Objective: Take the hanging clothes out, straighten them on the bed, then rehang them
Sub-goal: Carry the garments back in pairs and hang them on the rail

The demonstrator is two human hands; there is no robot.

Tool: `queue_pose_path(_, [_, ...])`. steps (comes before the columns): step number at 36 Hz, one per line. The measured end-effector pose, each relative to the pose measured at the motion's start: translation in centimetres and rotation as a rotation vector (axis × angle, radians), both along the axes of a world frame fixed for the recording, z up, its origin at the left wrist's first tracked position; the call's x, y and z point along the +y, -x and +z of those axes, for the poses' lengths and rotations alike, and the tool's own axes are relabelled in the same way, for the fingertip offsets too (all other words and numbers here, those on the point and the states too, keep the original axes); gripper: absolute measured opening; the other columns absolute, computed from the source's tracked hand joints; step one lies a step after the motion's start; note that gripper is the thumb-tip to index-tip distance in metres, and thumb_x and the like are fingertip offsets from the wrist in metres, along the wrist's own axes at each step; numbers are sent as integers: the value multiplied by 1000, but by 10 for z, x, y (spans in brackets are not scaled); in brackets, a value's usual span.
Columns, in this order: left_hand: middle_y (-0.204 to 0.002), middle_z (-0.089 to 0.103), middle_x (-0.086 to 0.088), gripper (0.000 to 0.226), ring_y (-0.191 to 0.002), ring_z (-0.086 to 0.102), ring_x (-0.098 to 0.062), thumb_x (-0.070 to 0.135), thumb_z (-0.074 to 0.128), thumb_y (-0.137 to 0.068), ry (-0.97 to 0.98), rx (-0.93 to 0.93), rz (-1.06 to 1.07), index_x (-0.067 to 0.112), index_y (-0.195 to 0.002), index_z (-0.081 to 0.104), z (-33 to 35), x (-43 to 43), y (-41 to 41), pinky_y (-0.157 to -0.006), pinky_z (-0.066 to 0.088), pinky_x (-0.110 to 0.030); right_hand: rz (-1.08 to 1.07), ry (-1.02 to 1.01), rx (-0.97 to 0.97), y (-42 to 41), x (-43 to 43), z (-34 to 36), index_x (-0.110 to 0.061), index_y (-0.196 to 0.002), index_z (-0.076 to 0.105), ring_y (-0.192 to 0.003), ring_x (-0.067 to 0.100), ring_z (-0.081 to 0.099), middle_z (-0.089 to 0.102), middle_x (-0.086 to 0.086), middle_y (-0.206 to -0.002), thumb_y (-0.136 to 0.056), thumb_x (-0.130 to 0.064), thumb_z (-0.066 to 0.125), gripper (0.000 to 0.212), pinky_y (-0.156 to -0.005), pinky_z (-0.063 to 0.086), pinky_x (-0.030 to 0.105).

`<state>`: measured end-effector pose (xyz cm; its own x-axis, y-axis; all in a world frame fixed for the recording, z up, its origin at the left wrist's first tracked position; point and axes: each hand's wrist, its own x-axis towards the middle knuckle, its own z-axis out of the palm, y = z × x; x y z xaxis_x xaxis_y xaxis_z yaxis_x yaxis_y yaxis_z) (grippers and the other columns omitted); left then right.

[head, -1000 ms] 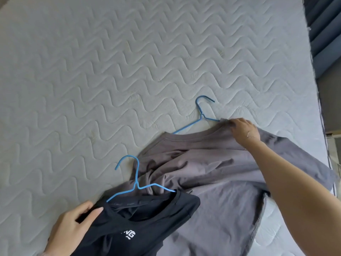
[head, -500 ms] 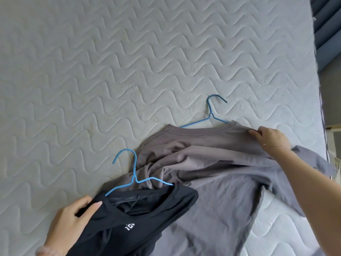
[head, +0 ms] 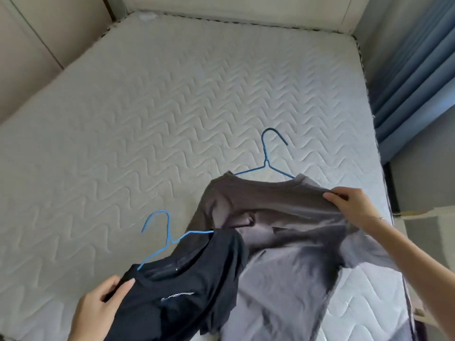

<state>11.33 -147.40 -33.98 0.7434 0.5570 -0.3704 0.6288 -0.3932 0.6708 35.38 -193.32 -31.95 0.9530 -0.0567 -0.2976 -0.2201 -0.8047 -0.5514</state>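
Observation:
A grey T-shirt (head: 290, 212) lies rumpled on the white quilted mattress (head: 147, 124), with a dark blue wire hanger (head: 267, 157) poking out of its neck. My right hand (head: 349, 205) pinches the grey shirt's right shoulder and lifts it slightly. A black T-shirt (head: 187, 286) with a small white logo overlaps the grey one at the lower left, on a light blue wire hanger (head: 167, 235). My left hand (head: 98, 308) grips the black shirt's left shoulder.
Beige wardrobe panels (head: 27, 38) stand along the bed's left side and a padded headboard (head: 234, 8) at the far end. Blue curtains (head: 416, 77) hang at the right. The mattress's right edge drops off near my right forearm.
The view has tilted up and shows the whole bed. My right hand has slid right along the grey shirt's shoulder and raised the cloth. My left hand keeps its hold on the black shirt.

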Motion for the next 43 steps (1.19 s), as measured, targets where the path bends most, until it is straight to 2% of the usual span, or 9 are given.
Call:
queue_pose_path(8, [-72,49,-17,59,-69,36,-24,65,60,-53,43,-213,309,13,-79,53,85,79,92,-59,27,-26,33,-276,-171,107,136,124,-20,-81,70,-72,11,57,67,-2,-78,-91,-27,58,17,-73,44,30])
queue_pose_path(10, [-74,57,-18,48,-76,51,-32,58,66,-69,85,-245,324,11,-72,58,107,101,121,-67,37,-35,21,-389,-190,145,181,146,-19,-79,71,-69,12,57,67,0,-75,-90,-28,59,19,-70,46,29])
queue_pose_path(12, [-106,68,-23,26,-108,59,-38,34,70,-87,100,-259,371,9,-93,70,125,126,154,-94,44,-46,1,-484,-207,181,227,162,-19,-81,72,-70,13,59,68,0,-76,-90,-31,58,20,-70,48,28])
queue_pose_path(16, [-134,59,-20,45,-129,50,-34,21,67,-91,95,-348,528,-5,-127,60,159,184,227,-109,36,-45,40,-568,-207,249,320,179,-12,-77,70,-68,19,58,68,14,-75,-91,-26,56,25,-66,45,32])
queue_pose_path(20, [-107,63,-17,38,-106,56,-31,20,67,-91,95,-428,638,-6,-119,62,176,232,309,-96,41,-40,123,-557,-171,311,401,178,5,-80,62,-62,20,49,59,31,-73,-90,-22,56,29,-60,36,31])
queue_pose_path(24, [-78,44,-15,31,-60,33,-8,19,65,-92,78,-495,706,-9,-83,55,178,268,389,-53,27,-22,242,-570,-128,371,465,172,14,-78,51,-60,18,39,43,12,-61,-91,-19,55,35,-53,29,27])
queue_pose_path(30, [-59,35,0,42,-46,29,-8,15,63,-93,40,-565,921,7,-61,38,178,300,473,-43,21,-22,536,-544,-62,433,544,160,12,-79,53,-62,14,39,46,6,-64,-92,-20,54,35,-50,27,23])
queue_pose_path(37, [-49,25,10,46,-46,23,-6,15,60,-94,-15,-497,1076,10,-59,30,173,334,526,-52,20,-22,767,-493,116,463,647,147,1,-83,69,-68,15,55,66,14,-70,-90,-19,58,24,-66,45,27])
queue_pose_path(43, [-69,35,-13,39,-68,32,-22,18,62,-92,15,-495,1188,-7,-71,40,162,398,538,-65,29,-34,901,-515,137,455,754,141,-6,-79,73,-70,13,59,71,14,-76,-90,-18,59,21,-62,44,14])
